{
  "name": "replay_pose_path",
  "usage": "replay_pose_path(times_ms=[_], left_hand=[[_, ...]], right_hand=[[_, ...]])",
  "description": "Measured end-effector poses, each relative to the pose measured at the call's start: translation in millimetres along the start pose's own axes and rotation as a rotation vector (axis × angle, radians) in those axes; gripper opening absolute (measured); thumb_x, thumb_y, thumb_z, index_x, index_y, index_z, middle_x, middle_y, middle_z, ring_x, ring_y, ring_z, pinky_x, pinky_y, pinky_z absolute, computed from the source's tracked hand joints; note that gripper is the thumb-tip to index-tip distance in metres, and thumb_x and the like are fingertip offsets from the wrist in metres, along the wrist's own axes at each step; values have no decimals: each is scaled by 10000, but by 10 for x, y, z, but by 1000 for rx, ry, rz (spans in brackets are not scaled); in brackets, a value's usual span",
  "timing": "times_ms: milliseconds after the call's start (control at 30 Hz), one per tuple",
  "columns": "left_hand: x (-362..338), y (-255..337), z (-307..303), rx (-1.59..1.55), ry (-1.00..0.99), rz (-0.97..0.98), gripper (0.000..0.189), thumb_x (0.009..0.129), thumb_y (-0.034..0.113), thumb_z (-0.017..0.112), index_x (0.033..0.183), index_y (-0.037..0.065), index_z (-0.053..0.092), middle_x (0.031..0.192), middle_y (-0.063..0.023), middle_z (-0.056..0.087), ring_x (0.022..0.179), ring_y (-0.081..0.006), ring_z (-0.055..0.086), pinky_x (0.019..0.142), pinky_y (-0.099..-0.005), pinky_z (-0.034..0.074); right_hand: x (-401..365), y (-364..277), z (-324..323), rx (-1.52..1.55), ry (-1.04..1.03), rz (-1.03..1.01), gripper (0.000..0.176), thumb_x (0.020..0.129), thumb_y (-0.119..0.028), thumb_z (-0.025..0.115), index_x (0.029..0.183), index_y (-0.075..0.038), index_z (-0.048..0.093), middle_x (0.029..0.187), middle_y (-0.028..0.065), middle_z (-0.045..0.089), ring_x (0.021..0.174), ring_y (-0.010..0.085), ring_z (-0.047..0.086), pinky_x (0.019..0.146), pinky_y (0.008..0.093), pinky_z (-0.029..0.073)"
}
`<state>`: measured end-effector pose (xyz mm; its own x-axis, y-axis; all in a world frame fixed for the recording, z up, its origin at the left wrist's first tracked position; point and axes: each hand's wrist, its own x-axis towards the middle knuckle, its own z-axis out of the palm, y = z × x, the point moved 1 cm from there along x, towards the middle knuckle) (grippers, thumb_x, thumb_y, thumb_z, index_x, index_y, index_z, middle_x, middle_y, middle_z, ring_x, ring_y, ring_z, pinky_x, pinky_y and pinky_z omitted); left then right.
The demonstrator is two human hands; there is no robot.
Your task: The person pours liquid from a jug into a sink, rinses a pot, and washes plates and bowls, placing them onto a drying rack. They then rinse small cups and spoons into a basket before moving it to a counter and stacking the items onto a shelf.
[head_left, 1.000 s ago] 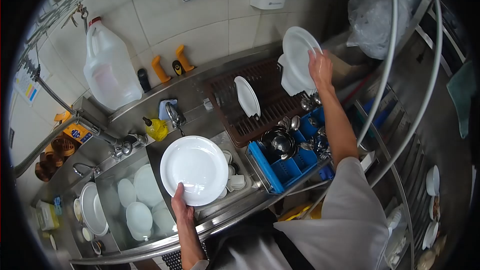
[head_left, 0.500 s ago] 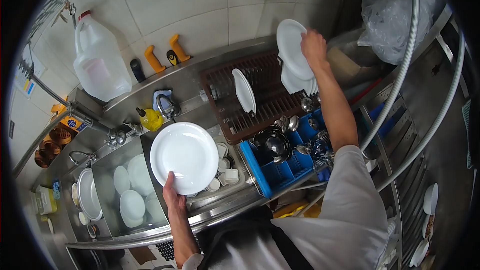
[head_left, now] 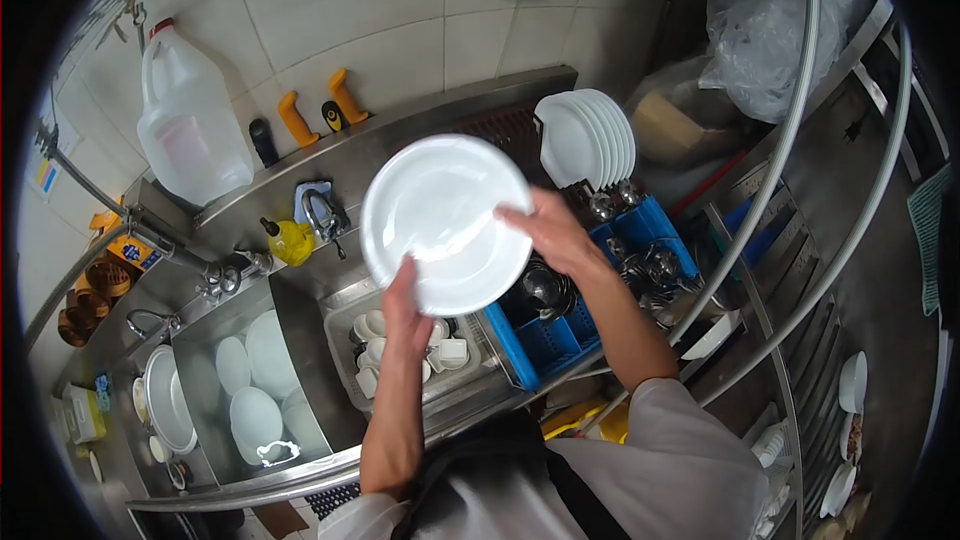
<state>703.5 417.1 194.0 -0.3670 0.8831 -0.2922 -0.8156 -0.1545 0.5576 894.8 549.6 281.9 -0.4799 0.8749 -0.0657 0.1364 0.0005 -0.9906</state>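
Note:
A round white plate point(head_left: 447, 190) is between my two hands, its face turned up toward me. My left hand point(head_left: 403, 308) grips its lower rim, thumb on top and fingers underneath. At the right rim, my right hand point(head_left: 556, 230) has its thumb over the face, the other fingers hidden behind. Behind the plate is the brown dish rack point(head_left: 510, 127), mostly covered. Several white plates point(head_left: 585, 140) stand on edge at its right end. Below my right hand, a blue cutlery basket point(head_left: 560, 340) holds spoons and other metal utensils.
On the left, a sink basin point(head_left: 318, 430) holds white dishes point(head_left: 257, 418) in water. A tub of small white cups point(head_left: 375, 350) sits beside it. Faucet point(head_left: 322, 210), yellow bottle point(head_left: 290, 242) and large jug point(head_left: 190, 125) line the wall. A curved hose point(head_left: 790, 160) arches at right.
My right hand has let go of a plate at the rack's right end and come left onto the plate in my left hand. That plate has moved up and right.

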Motion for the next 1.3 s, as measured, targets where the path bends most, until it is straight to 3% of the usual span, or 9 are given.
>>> replay_pose_path(times_ms=[133,267,567,667,700,833,1033,1200,1300], left_hand=[[310,-405,322,283,-427,-293,266,978,161,615,1217,53,574,1106,-139,692,970,-227,700,815,-338,603],[-112,-360,-37,521,-384,-324,275,992,145,584,1245,39,567,1086,-136,702,940,-217,708,822,-327,597],[-1192,706,-2239,488,301,52,257,941,158,636,1174,52,619,1045,-115,717,912,-181,702,759,-282,547],[-1854,1264,-2837,444,600,199,313,923,165,633,1207,40,597,1059,-103,707,937,-183,692,751,-275,534],[-2029,1471,-2943,507,725,231,346,933,166,612,1244,18,577,1063,-105,705,937,-192,691,763,-292,533],[-2283,2079,-3973,596,837,277,378,881,138,667,1246,56,609,1001,-62,675,905,-152,640,771,-314,520],[-1492,2814,-4994,1216,1008,324,712,711,305,773,1342,60,551,1181,-241,644,1148,-356,612,1022,-457,460],[-1517,3509,-5932,1366,1409,-119,798,755,272,713,1462,80,398,1327,-243,582,1233,-367,568,1074,-434,430],[-1406,3373,-7077,1364,1055,-303,492,766,210,666,1222,30,629,1244,-241,638,1187,-333,617,1003,-433,484]], right_hand=[[238,-595,-685,-561,571,-343,308,925,-205,641,1133,21,634,1027,264,689,950,415,671,843,433,512],[519,-1007,-1059,-921,706,-633,229,959,-139,523,1128,15,541,1021,308,653,956,503,616,819,546,489],[1787,217,-1529,-1282,644,-659,286,921,-86,507,1186,4,566,1032,307,647,1006,489,605,873,544,484],[2061,1171,-1914,-1926,664,-450,496,880,-281,660,1302,-40,559,1274,216,610,1243,414,523,979,611,411],[2019,1023,-1736,-1660,499,-19,698,862,-387,700,1427,-61,451,1420,245,491,1306,433,465,1061,597,364],[799,-304,663,-1334,284,-667,807,870,-200,738,1527,-64,290,1491,281,372,1343,411,437,1127,454,339],[-49,-245,3539,-581,-1313,-85,556,940,-167,664,1418,23,454,1379,181,554,1224,239,572,1034,343,452],[-438,1103,5466,-596,-1065,-82,530,948,-241,655,1379,26,501,1252,214,633,1169,248,615,986,350,482],[-769,2302,5966,-790,-1154,-156,586,939,-307,683,1365,46,490,1223,163,633,1082,205,617,924,316,498]])
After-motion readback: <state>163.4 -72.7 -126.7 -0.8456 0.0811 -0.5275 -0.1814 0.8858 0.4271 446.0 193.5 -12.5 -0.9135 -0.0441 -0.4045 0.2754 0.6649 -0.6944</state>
